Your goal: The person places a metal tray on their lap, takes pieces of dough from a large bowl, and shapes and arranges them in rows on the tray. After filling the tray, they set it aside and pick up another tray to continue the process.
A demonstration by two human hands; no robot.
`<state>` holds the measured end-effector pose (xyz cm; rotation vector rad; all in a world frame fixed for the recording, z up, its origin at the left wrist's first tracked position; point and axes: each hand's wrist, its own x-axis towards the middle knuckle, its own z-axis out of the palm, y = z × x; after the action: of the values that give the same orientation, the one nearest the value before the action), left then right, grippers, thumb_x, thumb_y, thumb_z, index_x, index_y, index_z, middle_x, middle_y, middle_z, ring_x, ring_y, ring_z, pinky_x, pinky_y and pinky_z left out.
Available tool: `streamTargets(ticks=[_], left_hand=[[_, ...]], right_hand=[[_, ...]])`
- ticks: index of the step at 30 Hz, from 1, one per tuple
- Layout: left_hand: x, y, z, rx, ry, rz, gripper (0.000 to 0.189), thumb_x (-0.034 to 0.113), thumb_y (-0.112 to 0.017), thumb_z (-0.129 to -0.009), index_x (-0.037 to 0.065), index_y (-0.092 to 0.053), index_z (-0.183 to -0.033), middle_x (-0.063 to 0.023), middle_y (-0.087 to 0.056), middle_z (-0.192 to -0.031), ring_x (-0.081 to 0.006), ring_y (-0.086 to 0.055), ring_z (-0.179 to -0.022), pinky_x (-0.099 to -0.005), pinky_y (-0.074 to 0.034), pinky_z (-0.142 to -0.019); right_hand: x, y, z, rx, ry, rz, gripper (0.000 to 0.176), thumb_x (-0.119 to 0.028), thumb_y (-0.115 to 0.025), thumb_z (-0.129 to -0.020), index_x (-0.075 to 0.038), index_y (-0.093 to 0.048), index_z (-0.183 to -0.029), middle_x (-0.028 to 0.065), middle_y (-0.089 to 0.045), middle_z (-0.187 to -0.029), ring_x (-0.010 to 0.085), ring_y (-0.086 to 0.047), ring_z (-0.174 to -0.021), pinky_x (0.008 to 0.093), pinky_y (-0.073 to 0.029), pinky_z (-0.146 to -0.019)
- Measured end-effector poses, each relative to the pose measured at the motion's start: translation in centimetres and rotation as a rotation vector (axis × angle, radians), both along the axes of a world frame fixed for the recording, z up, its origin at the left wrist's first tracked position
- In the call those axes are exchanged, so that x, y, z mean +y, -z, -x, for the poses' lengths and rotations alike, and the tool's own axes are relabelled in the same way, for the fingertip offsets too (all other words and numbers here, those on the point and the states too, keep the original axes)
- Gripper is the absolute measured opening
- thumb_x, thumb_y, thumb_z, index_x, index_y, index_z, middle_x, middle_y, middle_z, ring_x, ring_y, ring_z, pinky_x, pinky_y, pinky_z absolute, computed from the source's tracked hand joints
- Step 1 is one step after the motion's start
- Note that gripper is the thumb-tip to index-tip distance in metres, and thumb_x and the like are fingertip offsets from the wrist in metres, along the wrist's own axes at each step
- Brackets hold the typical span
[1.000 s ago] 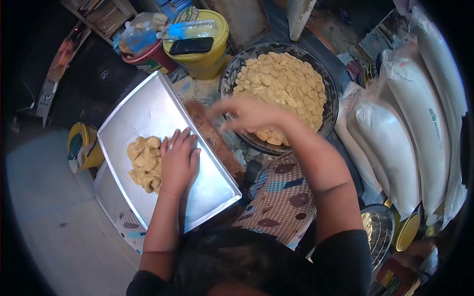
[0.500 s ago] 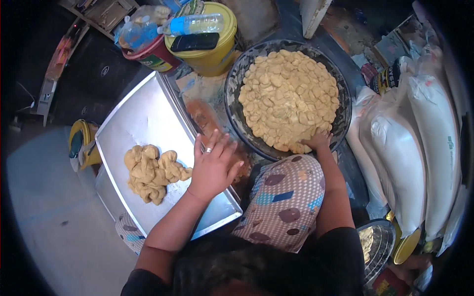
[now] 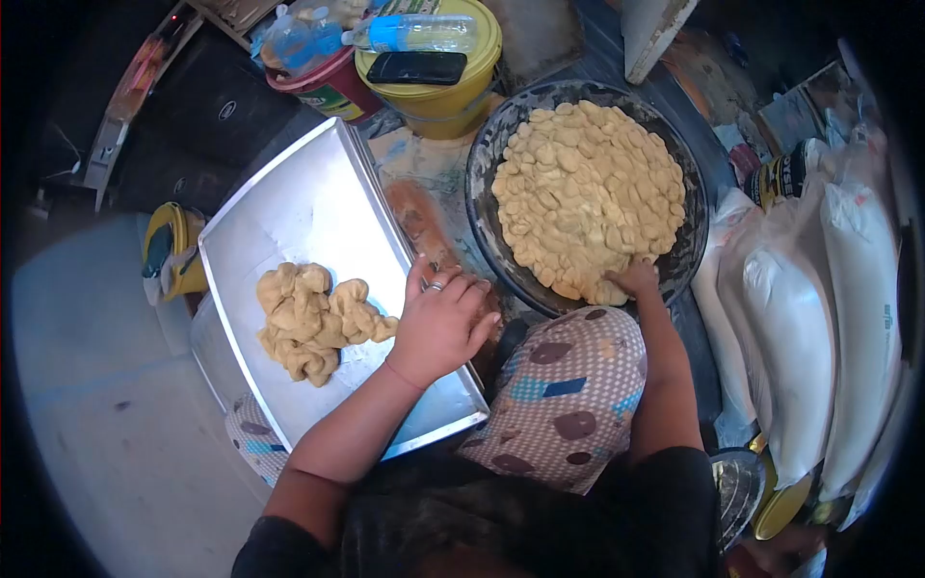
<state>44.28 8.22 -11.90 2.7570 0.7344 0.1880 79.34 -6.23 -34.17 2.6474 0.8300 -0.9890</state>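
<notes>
My left hand (image 3: 445, 323), with a ring on one finger, is over the right edge of a shiny metal tray (image 3: 279, 207). Its fingers are apart and it holds nothing. On the tray lies a twisted heap of tan dough (image 3: 301, 323), its right end close to my left wrist. My right hand (image 3: 636, 279) reaches into a wide black basin (image 3: 485, 231) at its near edge. Thumb and fingers are apart, their tips against the near side of many packed dough lumps (image 3: 588, 193); no separate piece shows in the hand.
A yellow lidded bucket (image 3: 438, 108) carries a bottle (image 3: 414, 34) and a phone (image 3: 419, 67). Beside it stands a red bucket (image 3: 332, 91). Full white sacks (image 3: 785, 328) line the right side. Another yellow bucket (image 3: 183, 250) is left of the tray. Patterned cloth (image 3: 559, 405) covers my knee.
The view has shifted, so the tray and basin appear farther right. The fingers of my left hand are lower and less stretched out. My right hand remains at the basin's near edge.
</notes>
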Motion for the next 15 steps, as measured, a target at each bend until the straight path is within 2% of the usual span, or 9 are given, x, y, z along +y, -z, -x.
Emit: streamTargets(ticks=[3, 5, 6, 7, 9, 11, 12, 13, 15], left_hand=[[0.2, 0.0, 0.0, -0.014, 0.009, 0.009, 0.036, 0.035, -0.061, -0.084, 0.008, -0.063, -0.107, -0.0065, -0.062, -0.106, -0.0236, -0.054, -0.108, -0.0539, -0.018, -0.109], [0.2, 0.0, 0.1, -0.016, 0.013, 0.013, 0.036, 0.035, -0.06, -0.084, 0.008, -0.063, -0.107, -0.0066, -0.062, -0.105, -0.0235, -0.055, -0.107, -0.0539, -0.018, -0.109], [0.2, -0.1, 0.0, 0.015, 0.013, 0.047, 0.035, 0.035, -0.06, -0.085, 0.008, -0.063, -0.108, -0.0068, -0.061, -0.105, -0.0235, -0.055, -0.107, -0.0538, -0.019, -0.109], [0.2, -0.4, 0.0, 0.045, 0.006, 0.074, 0.035, 0.035, -0.059, -0.085, 0.008, -0.063, -0.108, -0.0069, -0.061, -0.104, -0.0235, -0.055, -0.106, -0.0537, -0.019, -0.109], [0.3, 0.6, 0.4, -0.102, 0.041, 0.088, 0.033, 0.031, -0.061, -0.084, 0.008, -0.063, -0.108, -0.0078, -0.058, -0.11, -0.0258, -0.053, -0.112, -0.0521, -0.022, -0.107], [-0.1, -0.6, 1.4, -0.2, 0.08, -0.013, 0.032, 0.03, -0.062, -0.084, 0.009, -0.062, -0.108, -0.0081, -0.057, -0.115, -0.0267, -0.048, -0.12, -0.0507, -0.023, -0.107], [-0.3, -1.4, 2.5, -0.209, 0.085, -0.043, 0.037, 0.033, -0.063, -0.082, 0.011, -0.061, -0.112, -0.0077, -0.055, -0.12, -0.0285, -0.041, -0.128, -0.054, -0.022, -0.106], [-0.1, -2.2, 3.7, -0.216, 0.057, -0.062, 0.037, 0.033, -0.063, -0.082, 0.011, -0.061, -0.112, -0.0077, -0.055, -0.12, -0.0285, -0.041, -0.128, -0.054, -0.022, -0.106], [0.4, -3.6, 6.7, -0.037, -0.169, -0.201, 0.045, 0.038, -0.065, -0.08, 0.014, -0.059, -0.117, -0.0084, -0.052, -0.125, -0.0321, -0.036, -0.131, -0.0586, -0.019, -0.106]], right_hand=[[-0.9, 0.0, 1.8, 0.059, 0.052, -0.13, 0.118, -0.063, -0.08, -0.052, -0.003, -0.03, -0.142, 0.0273, -0.032, -0.14, 0.039, -0.036, -0.129, 0.0506, -0.032, -0.104], [-0.3, -3.2, 4.9, -0.053, -0.091, -0.05, 0.113, -0.059, -0.08, -0.052, -0.013, -0.031, -0.143, 0.0286, -0.042, -0.131, 0.0396, -0.041, -0.124, 0.0466, -0.038, -0.101], [-0.4, -1.0, 4.8, -0.101, -0.086, -0.079, 0.103, -0.045, -0.082, -0.055, -0.019, -0.033, -0.142, 0.0261, -0.045, -0.128, 0.0408, -0.044, -0.122, 0.0436, -0.04, -0.1], [-0.3, -0.5, 4.6, -0.101, -0.104, -0.092, 0.103, -0.045, -0.082, -0.055, -0.019, -0.033, -0.142, 0.0261, -0.045, -0.128, 0.0408, -0.044, -0.122, 0.0436, -0.04, -0.1], [0.5, 0.2, 4.5, -0.075, 0.023, -0.119, 0.082, -0.033, -0.079, -0.061, -0.016, -0.043, -0.133, 0.0215, -0.049, -0.126, 0.0381, -0.051, -0.116, 0.0427, -0.043, -0.096], [-1.6, 3.3, 2.5, -0.109, -0.008, -0.344, 0.063, -0.019, -0.073, -0.063, -0.013, -0.053, -0.122, 0.0199, -0.055, -0.121, 0.0359, -0.055, -0.112, 0.0421, -0.046, -0.093], [-1.9, 3.2, 1.7, -0.078, 0.079, -0.426, 0.058, -0.016, -0.072, -0.063, -0.011, -0.055, -0.118, 0.0197, -0.057, -0.116, 0.0341, -0.057, -0.107, 0.0404, -0.047, -0.091], [-2.5, 3.1, 0.7, -0.048, 0.169, -0.5, 0.054, -0.014, -0.071, -0.062, -0.01, -0.057, -0.115, 0.0195, -0.06, -0.112, 0.0322, -0.06, -0.102, 0.0386, -0.048, -0.089], [-4.5, 6.3, -2.4, -0.034, 0.334, -0.778, 0.046, -0.011, -0.066, -0.068, -0.006, -0.058, -0.112, 0.0167, -0.063, -0.104, 0.0293, -0.062, -0.09, 0.0384, -0.05, -0.084]])
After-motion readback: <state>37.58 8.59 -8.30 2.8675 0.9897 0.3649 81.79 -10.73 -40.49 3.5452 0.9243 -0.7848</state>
